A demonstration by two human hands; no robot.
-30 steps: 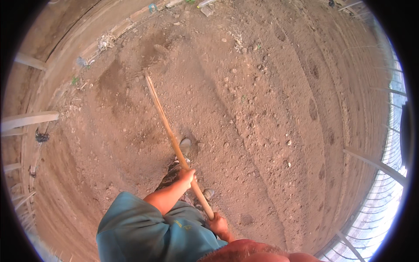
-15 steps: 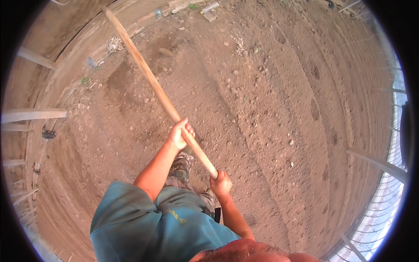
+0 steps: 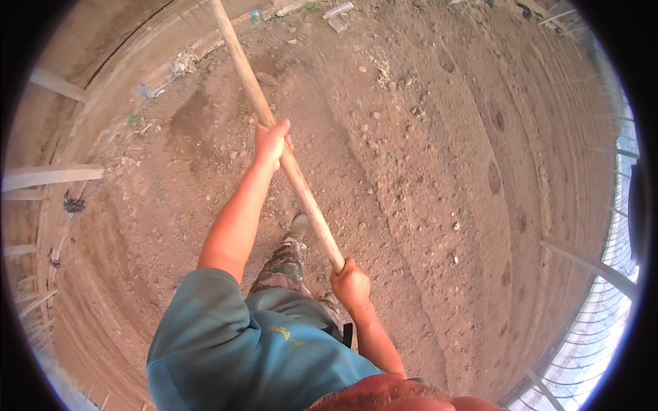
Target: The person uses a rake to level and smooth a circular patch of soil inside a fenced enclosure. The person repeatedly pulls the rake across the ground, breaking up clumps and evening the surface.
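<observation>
A long wooden tool handle [image 3: 305, 192] slants from near my body up to the far left. Its far end runs out past the upper edge of the picture, so whatever head it carries is hidden. My left hand [image 3: 273, 144] is closed round the shaft partway along. Close to the butt end, my right hand [image 3: 351, 284] is wrapped round it as well. Below the shaft lies loose brown soil [image 3: 384, 178] with small clods and stones.
An earthen wall with wooden posts [image 3: 55, 177] stands on the left. Plant scraps [image 3: 184, 63] and a clear bottle [image 3: 338, 9] lie along its foot. At the right, a slanted post [image 3: 589, 264] stands before a ribbed, bright covering [image 3: 596, 329]. My boot [image 3: 299, 226] is on the soil.
My left hand has slid farther up the handle, away from my body. The handle's far part has swung to the right, and my right hand keeps its grip near the butt.
</observation>
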